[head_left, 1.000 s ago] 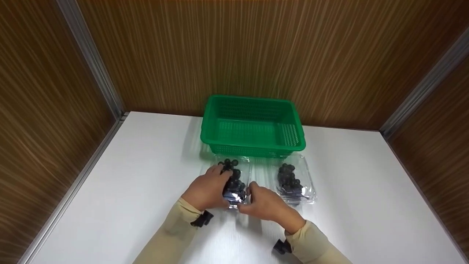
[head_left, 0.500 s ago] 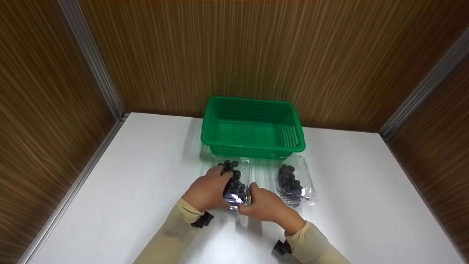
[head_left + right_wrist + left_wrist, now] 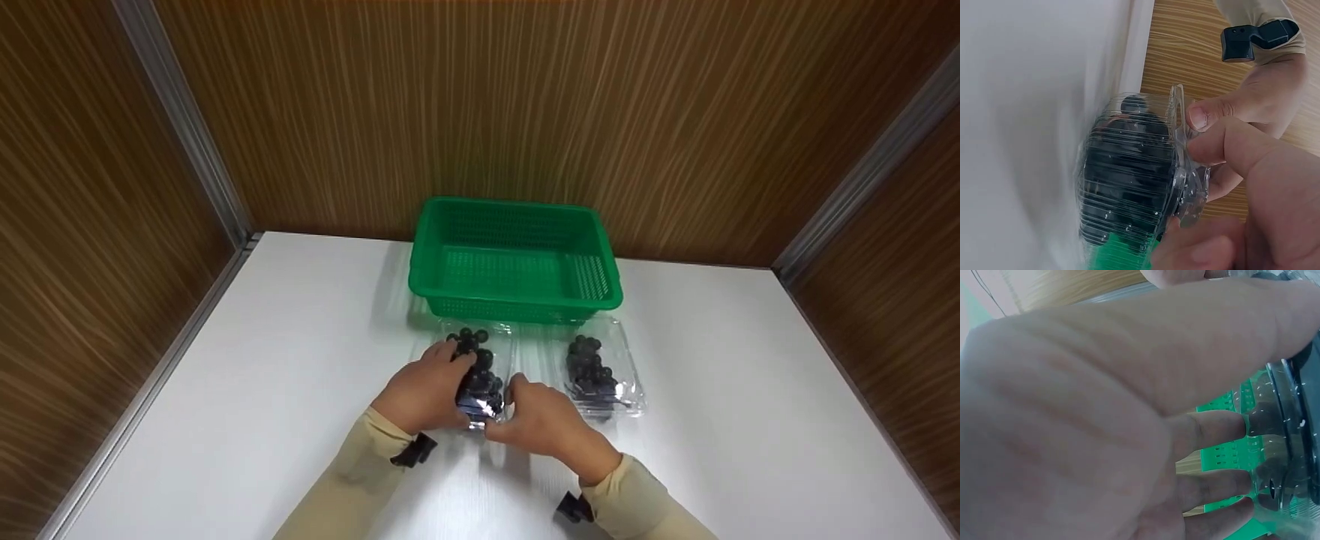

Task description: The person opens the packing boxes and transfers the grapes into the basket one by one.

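My left hand (image 3: 424, 390) grips the left side of a clear plastic clamshell box (image 3: 504, 331), its fingers spread over the side and its thumb at the near edge. Dark grapes (image 3: 482, 361) fill the box. On the near right corner, my right hand (image 3: 541, 420) pinches the edge with curled fingers and thumb. In the right wrist view the ribbed wall of the box shows close up, its rim (image 3: 1178, 109) under both thumbs. The left wrist view shows fingertips (image 3: 1235, 424) against the clear plastic. A second clear clamshell box (image 3: 631, 373) with dark grapes (image 3: 589, 365) lies to the right.
A green slotted plastic basket (image 3: 517, 301) stands behind the two boxes, with nothing in it. The white table (image 3: 315, 337) is bounded by wood-grain panels (image 3: 525, 97) at the back and sides.
The hands and both boxes keep nearly the same places. Only a slight shift of the whole head view shows.
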Available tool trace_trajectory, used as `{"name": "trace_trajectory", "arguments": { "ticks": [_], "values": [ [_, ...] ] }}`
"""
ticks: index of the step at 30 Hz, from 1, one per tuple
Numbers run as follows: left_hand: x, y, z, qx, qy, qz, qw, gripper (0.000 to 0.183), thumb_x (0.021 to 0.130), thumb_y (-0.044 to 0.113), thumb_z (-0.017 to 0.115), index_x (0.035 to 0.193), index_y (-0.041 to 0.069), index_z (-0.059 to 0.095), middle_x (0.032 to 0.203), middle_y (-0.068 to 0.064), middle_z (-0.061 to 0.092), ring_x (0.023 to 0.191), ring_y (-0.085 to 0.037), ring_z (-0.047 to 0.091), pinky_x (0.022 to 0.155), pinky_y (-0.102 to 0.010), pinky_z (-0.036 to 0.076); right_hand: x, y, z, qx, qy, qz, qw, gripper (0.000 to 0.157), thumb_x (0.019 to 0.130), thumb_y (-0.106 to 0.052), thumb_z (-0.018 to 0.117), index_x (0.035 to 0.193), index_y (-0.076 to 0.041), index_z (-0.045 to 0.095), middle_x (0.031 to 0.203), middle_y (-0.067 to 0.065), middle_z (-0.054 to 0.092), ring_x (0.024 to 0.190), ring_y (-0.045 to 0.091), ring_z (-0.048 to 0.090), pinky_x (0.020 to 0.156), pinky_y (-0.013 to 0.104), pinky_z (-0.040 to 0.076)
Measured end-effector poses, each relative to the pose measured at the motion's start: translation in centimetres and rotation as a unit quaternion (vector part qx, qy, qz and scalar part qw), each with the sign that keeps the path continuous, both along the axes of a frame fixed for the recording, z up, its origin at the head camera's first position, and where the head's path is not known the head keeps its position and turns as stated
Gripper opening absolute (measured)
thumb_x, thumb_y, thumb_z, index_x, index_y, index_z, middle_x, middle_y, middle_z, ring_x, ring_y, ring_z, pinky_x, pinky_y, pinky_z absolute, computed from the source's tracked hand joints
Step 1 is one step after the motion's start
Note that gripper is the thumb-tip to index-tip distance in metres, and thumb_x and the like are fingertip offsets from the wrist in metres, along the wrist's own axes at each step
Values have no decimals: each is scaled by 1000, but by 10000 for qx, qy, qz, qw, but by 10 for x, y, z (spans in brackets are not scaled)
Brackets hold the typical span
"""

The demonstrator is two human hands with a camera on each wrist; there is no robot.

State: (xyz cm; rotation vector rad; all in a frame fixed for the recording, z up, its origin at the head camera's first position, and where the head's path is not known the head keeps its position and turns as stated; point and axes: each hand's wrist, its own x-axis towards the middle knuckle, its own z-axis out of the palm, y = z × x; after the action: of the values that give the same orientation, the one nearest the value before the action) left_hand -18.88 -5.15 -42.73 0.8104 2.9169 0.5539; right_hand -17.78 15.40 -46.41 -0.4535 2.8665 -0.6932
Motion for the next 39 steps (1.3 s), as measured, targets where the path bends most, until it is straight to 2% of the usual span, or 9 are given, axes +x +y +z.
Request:
{"name": "trace_trajectory", "arguments": {
  "ticks": [8,14,25,33,39],
  "values": [
    [0,3,0,-34,-237,126,9996,90,74,32,93,146,-3,52,150,-33,45,138,-45,46,103,-55,51,2,-1,3,52,84,-12,10000,42,76,-41,80,94,-9,60,78,2,63,66,21,58,61,42,51],
    [-1,3,-1,-155,-190,129,9996,88,74,30,93,146,-2,54,149,-30,47,138,-42,47,103,-53,51,3,0,2,28,293,53,9996,39,75,-40,78,91,-9,61,75,1,62,64,19,57,59,41,49],
    [-1,2,-2,-82,-137,144,9998,88,73,32,94,144,-2,55,148,-30,48,136,-42,49,101,-54,52,-6,5,-3,-154,329,269,9990,34,75,-39,78,84,-10,63,68,-3,57,60,16,51,54,36,44],
    [-3,0,-4,10,-9,246,9997,87,71,30,95,142,-2,56,144,-29,52,131,-42,53,99,-53,53,-9,7,-5,-281,301,279,9988,32,77,-39,80,85,-13,62,64,-7,52,57,12,46,52,32,40],
    [-9,-6,-5,173,-173,147,9996,90,69,32,96,143,1,56,145,-25,52,133,-41,50,103,-54,50,-8,7,-1,-408,289,300,9983,30,78,-37,81,81,-14,63,62,-9,49,56,10,44,51,30,38]
  ]
}}
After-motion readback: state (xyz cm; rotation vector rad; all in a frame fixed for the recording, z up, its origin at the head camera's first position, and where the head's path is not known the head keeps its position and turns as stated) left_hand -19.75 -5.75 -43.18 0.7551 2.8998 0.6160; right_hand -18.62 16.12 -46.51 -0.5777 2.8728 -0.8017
